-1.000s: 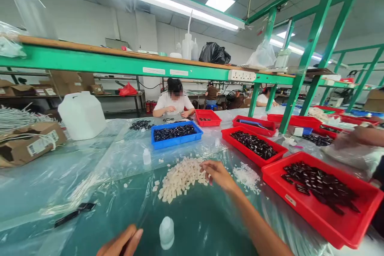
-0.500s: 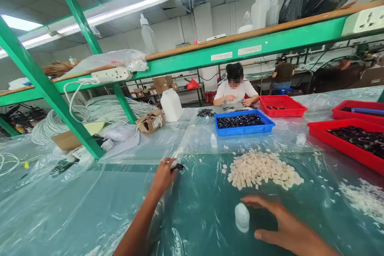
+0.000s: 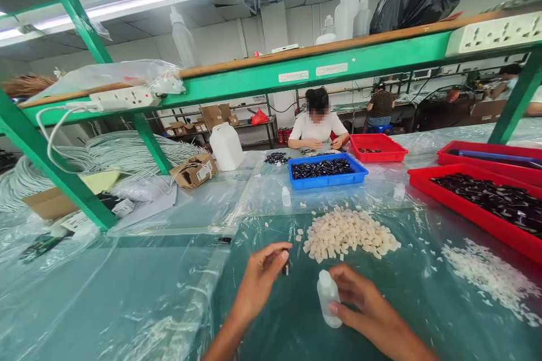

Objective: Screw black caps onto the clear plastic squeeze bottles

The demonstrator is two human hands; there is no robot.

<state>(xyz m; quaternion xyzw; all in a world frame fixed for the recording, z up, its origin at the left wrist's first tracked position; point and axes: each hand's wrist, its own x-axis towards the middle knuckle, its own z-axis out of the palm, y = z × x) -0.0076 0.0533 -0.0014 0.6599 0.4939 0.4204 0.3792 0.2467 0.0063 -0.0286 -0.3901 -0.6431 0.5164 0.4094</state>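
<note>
Left hand (image 3: 257, 279), black piece (image 3: 287, 266) pinched, nearer left-leaning bottle (image 3: 325, 298), neck up, gripped in right hand (image 3: 367, 302)

- The left hand (image 3: 257, 279) was pinched, thumb and index finger extended toward the far right.
- The left forearm (image 3: 225, 333) was bare, slanting from the near side toward the right.
- The right hand (image 3: 365, 303) had its fingers curled in a grip, thumb pointing left.
- The right forearm (image 3: 409, 343) slanted in from the near right.
</note>
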